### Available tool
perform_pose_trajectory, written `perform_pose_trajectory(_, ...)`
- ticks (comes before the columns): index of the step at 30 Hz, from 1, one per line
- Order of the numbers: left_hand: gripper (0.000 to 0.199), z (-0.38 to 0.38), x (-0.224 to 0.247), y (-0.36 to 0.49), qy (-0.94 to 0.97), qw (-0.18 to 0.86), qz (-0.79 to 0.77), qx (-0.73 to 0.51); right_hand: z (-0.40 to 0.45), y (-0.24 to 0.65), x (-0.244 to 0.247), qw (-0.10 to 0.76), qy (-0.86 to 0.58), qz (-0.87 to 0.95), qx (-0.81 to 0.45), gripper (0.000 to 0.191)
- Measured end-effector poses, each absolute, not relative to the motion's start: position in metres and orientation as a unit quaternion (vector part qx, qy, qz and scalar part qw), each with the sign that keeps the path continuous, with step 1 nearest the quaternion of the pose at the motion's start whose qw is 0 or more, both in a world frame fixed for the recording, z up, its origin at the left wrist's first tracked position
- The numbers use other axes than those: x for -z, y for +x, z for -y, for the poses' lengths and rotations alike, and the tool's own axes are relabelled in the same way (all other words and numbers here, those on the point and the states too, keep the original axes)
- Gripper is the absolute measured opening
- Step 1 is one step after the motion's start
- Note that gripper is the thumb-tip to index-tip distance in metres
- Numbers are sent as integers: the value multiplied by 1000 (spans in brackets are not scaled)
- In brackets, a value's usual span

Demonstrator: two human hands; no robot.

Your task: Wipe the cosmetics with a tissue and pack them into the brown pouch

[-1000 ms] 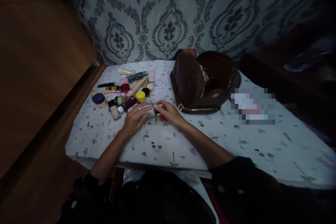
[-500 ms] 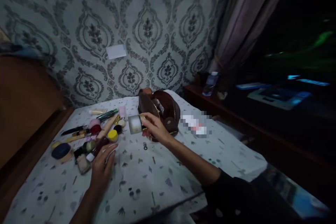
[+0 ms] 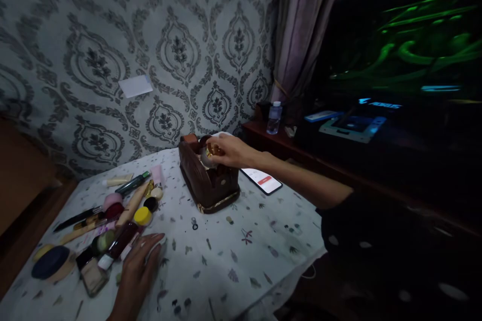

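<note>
My right hand (image 3: 235,151) is at the mouth of a brown cosmetic bag (image 3: 199,180), its fingers closed on a jar (image 3: 207,156) with a gold lid. The jar is partly inside the bag, its lower part hidden by the bag's wall. My left hand (image 3: 137,266) rests on the white patterned tablecloth, fingers loosely stretched and holding nothing. Just beyond it lie a dark red bottle (image 3: 124,241), a yellow-capped container (image 3: 142,216) and a square glass bottle (image 3: 91,275).
Several more cosmetics, among them a pink tube (image 3: 156,175), a green tube (image 3: 132,183) and a navy-lidded jar (image 3: 51,264), crowd the left side. A lit phone (image 3: 263,180) lies right of the bag. A water bottle (image 3: 274,118) stands beyond, near a dark monitor (image 3: 414,55).
My right hand has carried the jar from beside the bag into its opening. The left hand stays by the cosmetics. The view has turned to the right.
</note>
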State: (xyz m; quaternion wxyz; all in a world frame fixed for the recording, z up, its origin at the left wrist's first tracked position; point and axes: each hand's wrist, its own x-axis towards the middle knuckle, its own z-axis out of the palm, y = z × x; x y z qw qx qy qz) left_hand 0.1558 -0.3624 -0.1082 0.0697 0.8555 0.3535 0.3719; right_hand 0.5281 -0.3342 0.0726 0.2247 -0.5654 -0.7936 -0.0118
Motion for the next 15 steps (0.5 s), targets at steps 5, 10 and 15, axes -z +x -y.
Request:
perform_pose_trajectory(5,29,364,107,162,857,83,-345,-373,316,514,-68,30,-557,830,2,32)
perform_pose_trajectory(10,29,365,116,160,856,99,-352,-365,291,500,-55,-77,-597,796,-64,44)
perform_pose_trajectory(15,29,366,123,157,872,78,-345,-340,277,495,-36,-88,-620,772,-107,58)
